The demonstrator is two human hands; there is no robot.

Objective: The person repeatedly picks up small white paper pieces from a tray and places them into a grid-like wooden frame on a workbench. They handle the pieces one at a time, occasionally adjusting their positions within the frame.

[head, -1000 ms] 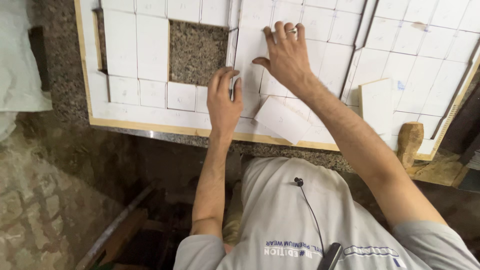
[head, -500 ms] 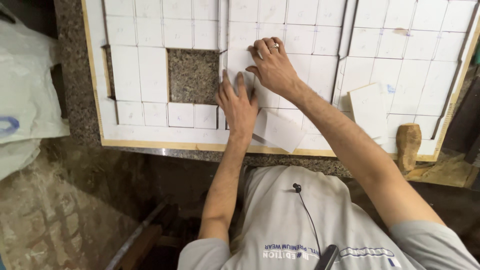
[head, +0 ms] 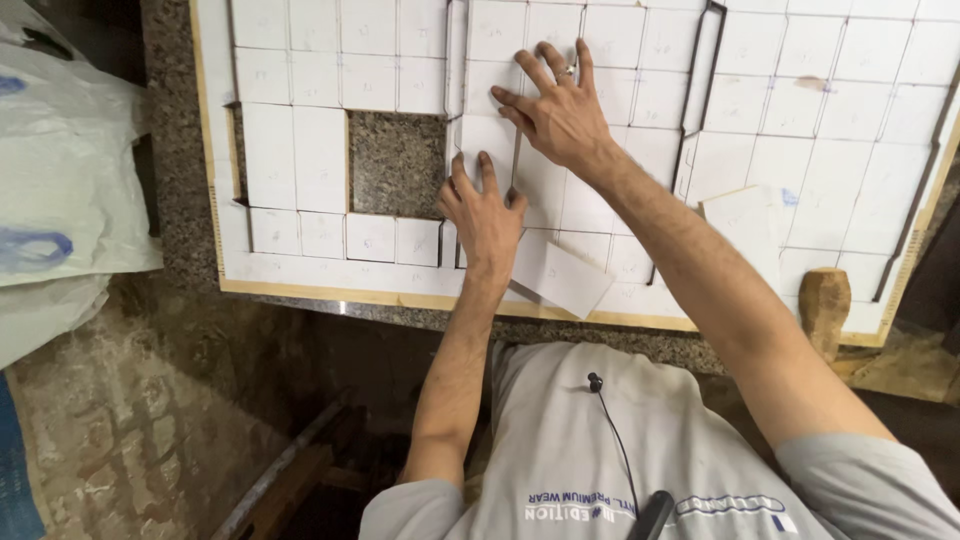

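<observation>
White square and oblong tiles (head: 320, 155) lie side by side in a wooden frame (head: 330, 292) on a speckled stone counter. One gap (head: 398, 162) in the layout shows the bare stone. My left hand (head: 485, 212) lies flat, fingers together, on the tiles just right of that gap. My right hand (head: 555, 108), with a ring on one finger, is spread flat on the tiles a little farther up. A loose white tile (head: 562, 274) lies tilted on the others near the front edge, right of my left wrist.
Another loose tile (head: 745, 222) rests on top at the right. A wooden handle (head: 825, 305) stands at the frame's front right. White plastic bags (head: 65, 180) lie to the left. Below the counter are a rough floor and a metal bar (head: 275, 475).
The view has shifted, so the frame sits lower and more to the right. My left hand has slid up beside the gap. My right hand stays spread on the tiles.
</observation>
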